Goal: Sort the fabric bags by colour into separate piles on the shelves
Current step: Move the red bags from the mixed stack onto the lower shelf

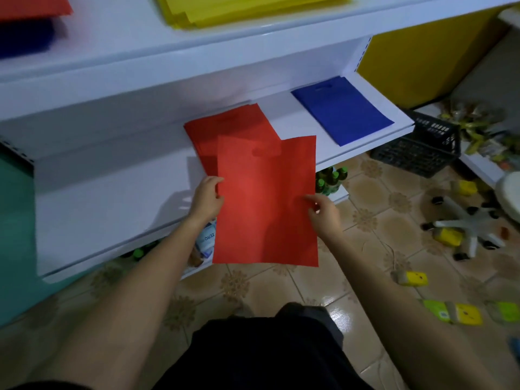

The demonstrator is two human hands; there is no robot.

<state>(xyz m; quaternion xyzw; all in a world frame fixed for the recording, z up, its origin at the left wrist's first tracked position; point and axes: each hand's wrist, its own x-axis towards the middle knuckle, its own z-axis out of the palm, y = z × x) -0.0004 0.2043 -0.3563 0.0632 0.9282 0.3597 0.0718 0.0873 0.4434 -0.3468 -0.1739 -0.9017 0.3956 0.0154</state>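
Grip: left hand (206, 197) and right hand (323, 213) pinched our red bag (267, 204) at both sides.
Next: we needed it squared atop red pile (233, 128).

The red bag (267, 204) looks like thin, matt cloth, flat and fairly stiff, with a faint fibrous grain and no sheen. The red pile (225, 128), the blue bag (342, 111) and the yellow pile (253, 7) show the same dull, unwoven-looking cloth. The shelves (112, 198) are smooth and painted white, probably metal, with a soft satin gleam. The floor (374, 192) is glazed tile, glossy enough to mirror light, with a printed flower pattern. The crate (416, 156) is matt black plastic lattice. The bottles (332, 178) are shiny and green; whether plastic or glass cannot be told.
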